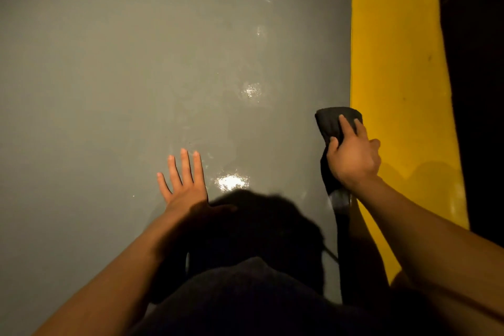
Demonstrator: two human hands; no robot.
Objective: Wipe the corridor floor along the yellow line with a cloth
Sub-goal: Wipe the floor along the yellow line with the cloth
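A wide yellow line [395,49] runs up the right side of the grey corridor floor [122,63]. My right hand [353,154] grips a dark cloth [331,123] and presses it on the grey floor just left of the line's edge; part of the cloth trails back under my wrist. Flat on the floor at lower centre lies my left hand [185,183], fingers spread and straight, holding nothing.
Glossy bright patches [252,90] shine on the grey floor between my hands and farther ahead. To the right of the yellow line the area [480,63] is dark. My own dark shadow and clothing fill the bottom centre.
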